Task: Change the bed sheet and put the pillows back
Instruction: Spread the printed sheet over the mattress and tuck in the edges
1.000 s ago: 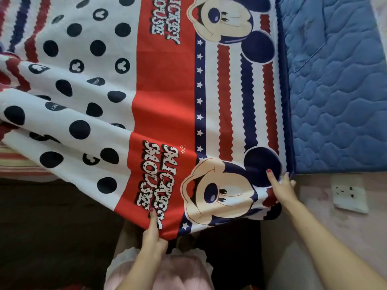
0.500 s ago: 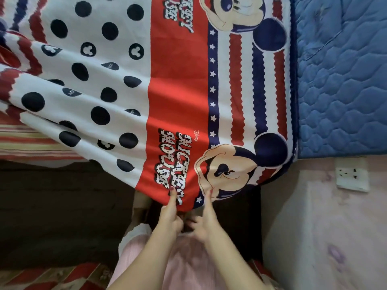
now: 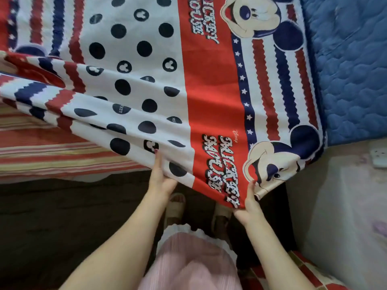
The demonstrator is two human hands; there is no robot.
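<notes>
We see a printed cotton bed sheet (image 3: 159,86) in red, white and navy, with black polka dots, wavy stripes, star bands and cartoon mouse faces, filling most of the upper and middle of the frame. It lies spread over the bed and its near edge is lifted off the bed at the lower centre, where both hands hold it. Toward the left of the frame the cloth gathers into long diagonal folds.

The left hand (image 3: 161,178), just left of centre, grasps the sheet's hem at the white dotted part, thumb on top of the cloth and fingers tucked beneath it. The right hand (image 3: 249,203), right of centre, pinches the hem where the red lettered band meets the lower mouse face, thumb over the fabric and the other fingers underneath.

At the upper right, a blue quilted mattress (image 3: 354,70) lies bare beside the sheet's navy-edged right border, which rests against it. At the middle left, below the folds, a red, pink and yellow striped cloth (image 3: 52,151) shows under the lifted sheet. A pale wall (image 3: 339,216) runs down the lower right, with a white wall socket (image 3: 380,158) at the right edge of the frame. At the bottom centre we see a pink pleated garment with a white frilled hem (image 3: 188,258), and sandalled feet (image 3: 174,206) on the dark floor (image 3: 62,216) just above it.
</notes>
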